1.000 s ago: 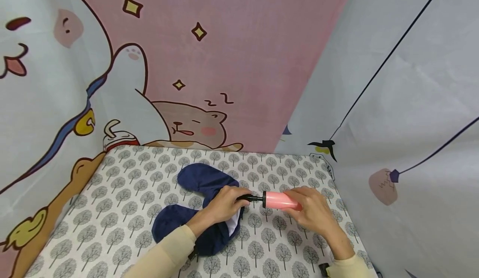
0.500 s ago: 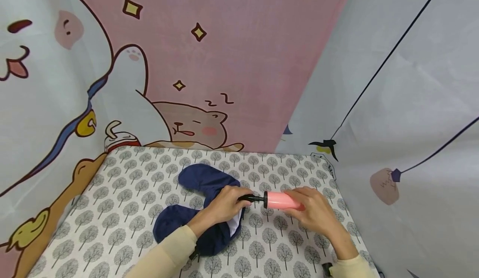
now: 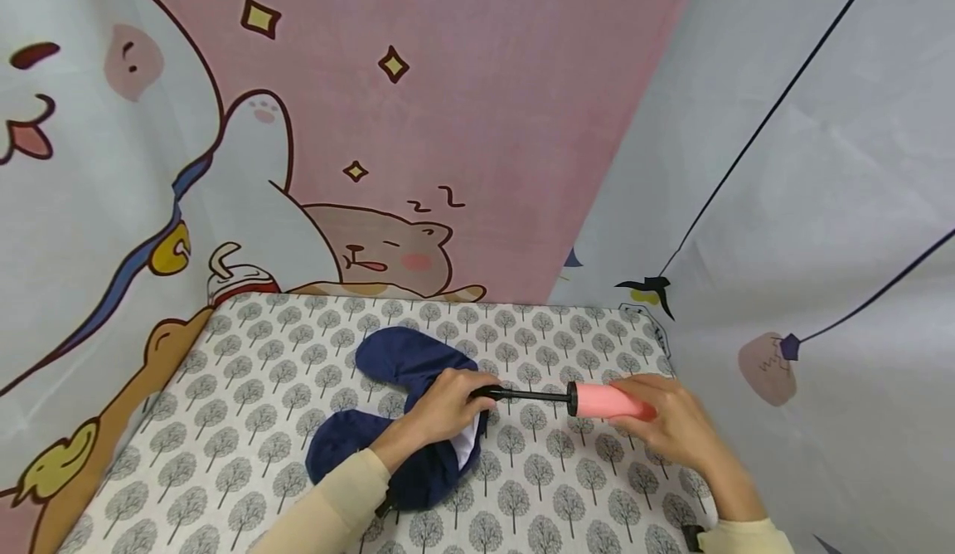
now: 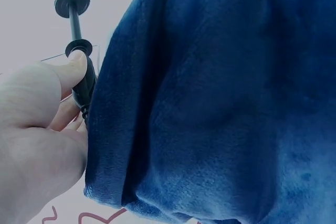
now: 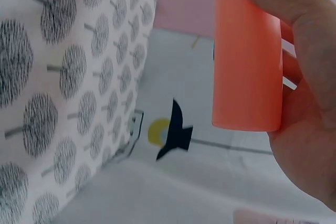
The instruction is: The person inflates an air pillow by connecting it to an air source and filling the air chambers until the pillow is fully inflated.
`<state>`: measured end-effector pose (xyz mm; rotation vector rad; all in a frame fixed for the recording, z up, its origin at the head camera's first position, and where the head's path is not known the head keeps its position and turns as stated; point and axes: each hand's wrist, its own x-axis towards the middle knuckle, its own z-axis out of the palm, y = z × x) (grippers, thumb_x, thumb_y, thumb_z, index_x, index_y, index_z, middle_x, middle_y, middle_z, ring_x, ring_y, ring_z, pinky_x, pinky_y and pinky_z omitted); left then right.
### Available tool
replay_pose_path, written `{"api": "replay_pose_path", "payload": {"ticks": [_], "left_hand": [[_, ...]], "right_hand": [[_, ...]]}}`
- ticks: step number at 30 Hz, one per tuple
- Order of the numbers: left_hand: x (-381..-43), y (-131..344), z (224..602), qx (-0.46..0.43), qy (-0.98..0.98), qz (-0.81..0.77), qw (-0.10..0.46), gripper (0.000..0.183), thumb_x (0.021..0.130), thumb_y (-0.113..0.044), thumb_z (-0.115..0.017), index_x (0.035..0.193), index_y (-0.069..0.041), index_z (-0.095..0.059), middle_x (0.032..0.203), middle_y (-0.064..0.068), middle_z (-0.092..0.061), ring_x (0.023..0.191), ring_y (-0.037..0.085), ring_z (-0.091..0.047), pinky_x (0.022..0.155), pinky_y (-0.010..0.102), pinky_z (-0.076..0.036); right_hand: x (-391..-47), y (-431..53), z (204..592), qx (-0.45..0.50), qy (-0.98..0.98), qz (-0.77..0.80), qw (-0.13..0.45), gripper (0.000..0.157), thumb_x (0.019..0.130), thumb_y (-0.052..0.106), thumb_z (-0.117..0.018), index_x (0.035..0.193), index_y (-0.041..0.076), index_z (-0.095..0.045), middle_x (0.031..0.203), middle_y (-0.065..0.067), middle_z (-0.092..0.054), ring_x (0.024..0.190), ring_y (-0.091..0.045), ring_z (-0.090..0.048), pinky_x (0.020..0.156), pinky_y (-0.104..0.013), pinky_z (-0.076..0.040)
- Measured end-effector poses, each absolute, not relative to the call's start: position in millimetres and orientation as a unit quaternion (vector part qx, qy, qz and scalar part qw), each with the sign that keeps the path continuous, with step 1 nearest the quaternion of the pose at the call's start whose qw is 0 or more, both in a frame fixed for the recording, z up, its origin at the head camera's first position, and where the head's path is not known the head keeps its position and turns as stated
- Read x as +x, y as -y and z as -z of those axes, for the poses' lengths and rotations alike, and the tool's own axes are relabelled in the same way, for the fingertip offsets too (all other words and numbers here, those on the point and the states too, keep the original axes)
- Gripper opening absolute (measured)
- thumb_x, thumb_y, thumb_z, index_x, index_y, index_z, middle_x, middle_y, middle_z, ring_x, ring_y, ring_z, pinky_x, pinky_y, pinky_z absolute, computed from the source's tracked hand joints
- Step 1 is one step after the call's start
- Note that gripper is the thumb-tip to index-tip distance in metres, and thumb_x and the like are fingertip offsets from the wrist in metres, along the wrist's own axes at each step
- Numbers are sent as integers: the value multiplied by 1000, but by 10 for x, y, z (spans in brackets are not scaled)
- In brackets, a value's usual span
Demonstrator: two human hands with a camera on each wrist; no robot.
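A hand air pump with a pink barrel lies level above the cloth, its thin black rod drawn well out. My left hand pinches the black end piece of the rod, right at the edge of a navy plush U-shaped neck pillow. A strip of white lining shows below that hand. My right hand grips the barrel near its far end. In the right wrist view the thumb and fingers wrap the barrel. The pillow fills much of the left wrist view.
A white cloth with grey trees covers the table. Printed fabric walls with cartoon animals stand behind and to the left. A pale grey wall rises close beyond my right hand.
My right hand has moved to the right with the pink barrel, so much more of the black rod shows. My left hand and the neck pillow have stayed in place.
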<state>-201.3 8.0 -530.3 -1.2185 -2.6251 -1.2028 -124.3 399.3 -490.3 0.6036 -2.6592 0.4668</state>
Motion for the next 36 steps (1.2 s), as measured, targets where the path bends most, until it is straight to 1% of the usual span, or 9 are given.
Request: {"api": "replay_pose_path", "payload": {"ticks": [3,5,9,12,15,20,25,30,36], "left_hand": [[-2030,-62,5306,-392,835,387,12,35,108,-13,-77,142,-4,-77,133,16,-83,74,5,-65,79,26,-56],[-2041,-56,5311,-394,833,386,19,36,108,-14,-77,142,-3,-77,134,17,-83,74,0,-60,80,24,-55],[-2043,-74,5312,-394,832,391,22,35,108,-14,-77,141,-3,-78,133,16,-83,77,4,-67,80,26,-58],[-2026,-105,5309,-396,831,391,12,34,108,-13,-77,141,-5,-78,134,15,-83,92,15,-79,85,29,-63],[-2001,-140,5306,-399,832,385,3,34,108,-13,-77,141,-6,-78,137,14,-82,108,22,-83,91,31,-66],[-1977,-180,5310,-394,836,383,0,32,107,-12,-76,139,-7,-79,132,12,-84,101,20,-81,82,25,-60],[-1982,-189,5315,-391,831,395,6,31,105,-10,-79,136,-8,-81,121,10,-86,87,10,-71,75,20,-51],[-1984,-169,5301,-389,828,403,-1,32,105,-10,-80,137,-8,-80,125,11,-85,84,5,-67,75,20,-51],[-1978,-156,5288,-388,828,405,0,33,104,-8,-80,137,-8,-80,134,13,-83,100,18,-81,82,24,-60]], "right_hand": [[-1214,-4123,4850,201,949,-166,175,57,78,26,-104,130,16,-84,123,-10,-86,107,-38,-82,92,-66,-65],[-1198,-4195,4810,192,952,-169,170,57,78,26,-103,131,14,-84,125,-14,-86,108,-43,-82,92,-69,-64],[-1169,-4259,4771,176,955,-166,174,59,76,24,-104,130,14,-84,125,-15,-85,108,-46,-81,92,-72,-62],[-1181,-4167,4825,195,950,-158,186,57,75,24,-105,128,16,-85,121,-10,-87,104,-38,-82,89,-63,-65],[-1227,-3957,4929,226,942,-151,198,55,75,28,-105,125,18,-86,117,-5,-87,98,-28,-82,83,-48,-66],[-1304,-3609,5034,247,931,-161,215,50,74,28,-106,119,18,-88,109,-3,-87,87,-18,-78,72,-31,-58],[-1362,-3401,5037,255,926,-149,236,50,72,28,-107,117,13,-89,105,-5,-86,86,-18,-77,71,-34,-61],[-1375,-3320,5023,248,934,-141,215,55,74,33,-106,122,13,-88,111,-7,-87,96,-23,-80,78,-40,-66],[-1372,-3417,4979,249,938,-139,196,53,78,36,-105,124,17,-87,111,-5,-86,93,-18,-79,79,-38,-66]]}}
